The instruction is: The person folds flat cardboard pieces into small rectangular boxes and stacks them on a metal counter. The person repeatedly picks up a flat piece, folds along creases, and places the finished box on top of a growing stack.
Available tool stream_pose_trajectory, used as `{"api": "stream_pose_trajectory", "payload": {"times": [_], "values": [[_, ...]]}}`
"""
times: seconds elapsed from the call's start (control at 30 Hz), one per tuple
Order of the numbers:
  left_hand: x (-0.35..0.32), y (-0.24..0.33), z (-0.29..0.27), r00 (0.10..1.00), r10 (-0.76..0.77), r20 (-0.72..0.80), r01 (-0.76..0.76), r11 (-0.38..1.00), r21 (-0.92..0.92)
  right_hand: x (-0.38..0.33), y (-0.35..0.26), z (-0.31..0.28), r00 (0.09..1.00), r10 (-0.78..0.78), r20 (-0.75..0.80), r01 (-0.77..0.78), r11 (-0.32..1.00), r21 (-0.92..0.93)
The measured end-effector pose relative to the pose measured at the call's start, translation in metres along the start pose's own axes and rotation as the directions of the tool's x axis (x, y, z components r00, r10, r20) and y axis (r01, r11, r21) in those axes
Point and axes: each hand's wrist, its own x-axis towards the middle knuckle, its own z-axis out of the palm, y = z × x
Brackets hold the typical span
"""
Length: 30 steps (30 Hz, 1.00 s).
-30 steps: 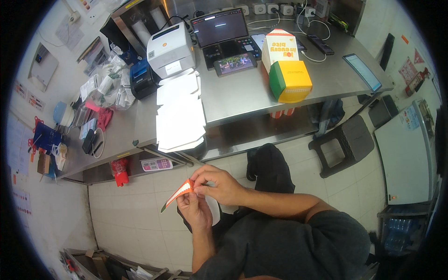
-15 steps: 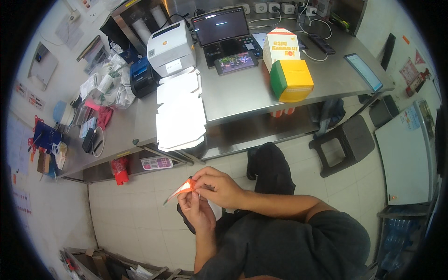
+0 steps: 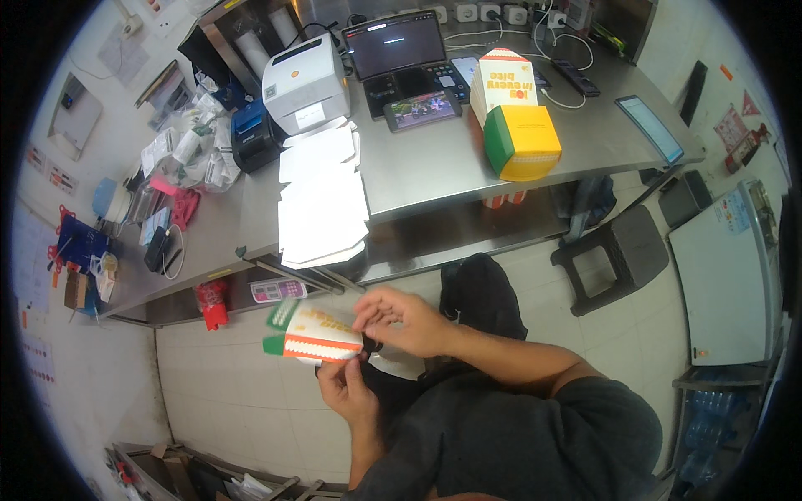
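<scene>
Both my hands hold a flat printed carton blank (image 3: 311, 332), white with orange, yellow and green parts, in front of my lap. My left hand (image 3: 347, 389) grips its lower edge from below. My right hand (image 3: 403, 319) pinches its right end from above. The carton lies roughly level, its printed face turned up, below the front edge of the steel table (image 3: 434, 167). A stack of white flat carton blanks (image 3: 322, 200) rests on that table just ahead of my hands.
Two assembled cartons (image 3: 514, 117) stand on the table, with a laptop (image 3: 401, 50), a phone (image 3: 422, 108) and a white label printer (image 3: 305, 83) behind. Clutter and bags (image 3: 188, 150) fill the left counter. A dark stool (image 3: 614, 255) stands to the right on the tiled floor.
The carton blank, seen edge-on as a thin tilted strip before, has been turned flat so its printed face shows. My hands have stayed in about the same place.
</scene>
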Motion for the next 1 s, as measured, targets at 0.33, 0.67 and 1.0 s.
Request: {"api": "stream_pose_trajectory", "payload": {"times": [0.33,0.67,1.0], "values": [[0.028,0.014,-0.014,0.818,0.303,0.489,-0.514,0.765,0.387,0.013,-0.042,-0.042,0.958,0.269,-0.097,-0.277,0.957,-0.087],[0.038,0.005,-0.021,0.792,0.180,0.583,-0.543,0.642,0.541,0.004,-0.014,-0.041,0.928,0.325,-0.183,-0.347,0.932,-0.108],[0.021,0.008,0.011,0.915,0.140,0.378,-0.375,0.636,0.674,0.005,0.002,-0.020,0.977,0.159,-0.143,-0.167,0.985,-0.045]]}}
